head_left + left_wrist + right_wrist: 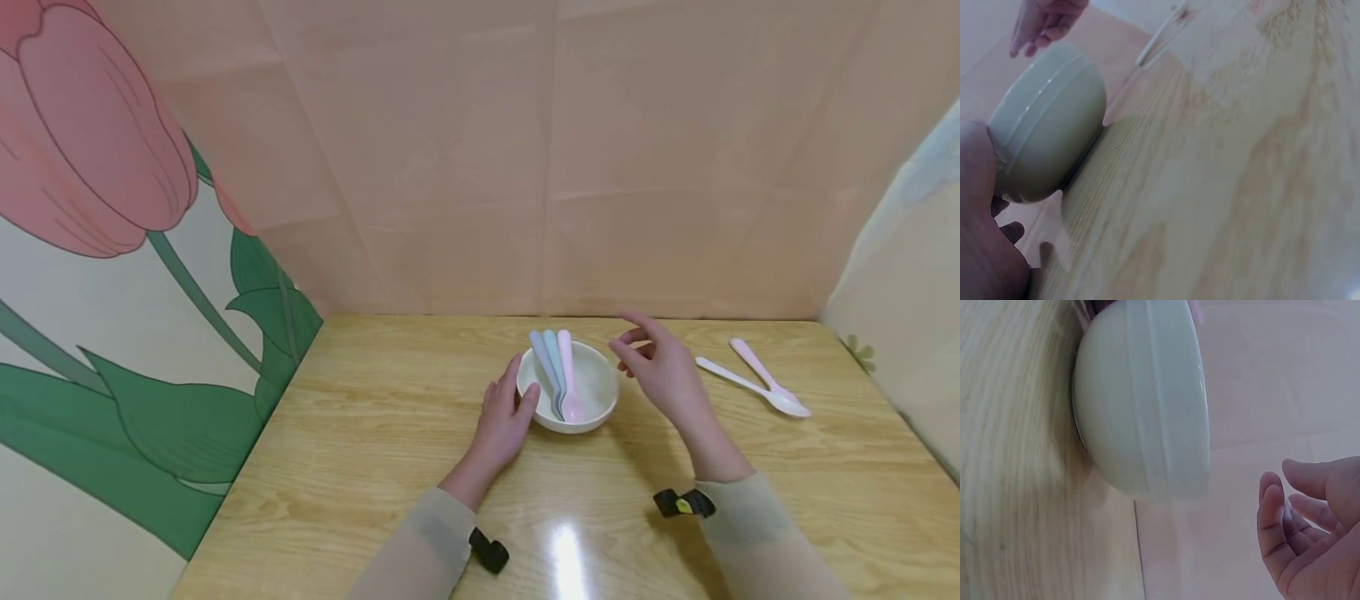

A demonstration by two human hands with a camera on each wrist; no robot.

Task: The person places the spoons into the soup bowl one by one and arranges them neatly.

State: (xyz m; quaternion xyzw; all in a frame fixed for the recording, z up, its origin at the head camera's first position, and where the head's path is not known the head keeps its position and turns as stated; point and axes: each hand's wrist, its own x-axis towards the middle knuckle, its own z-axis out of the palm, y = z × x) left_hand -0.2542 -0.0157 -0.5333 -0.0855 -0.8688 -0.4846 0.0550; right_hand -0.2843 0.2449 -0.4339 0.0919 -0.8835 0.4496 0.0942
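A white bowl [597, 375] stands upright on the wooden table, with three spoons leaning in it: a greyish-lavender spoon [543, 354], a light blue spoon [552, 350] and a pink spoon [566, 367]. Their handles stick up past the far rim. My left hand [501, 421] holds the bowl at its left side, thumb near the front rim and fingers along the outer wall. To the right of the bowl, my right hand [660, 367] hovers in the air with loosely bent fingers and nothing in it. The right wrist view shows a gap between that hand [1313, 531] and the bowl [1147, 400].
Right of my right hand, a white spoon [738, 381] and another pink spoon [757, 362] lie on the table [390, 433], their heads together. A pink-beige cloth wall [450, 167] rises behind the table's far edge. A tulip-patterned panel [112, 292] borders the left side.
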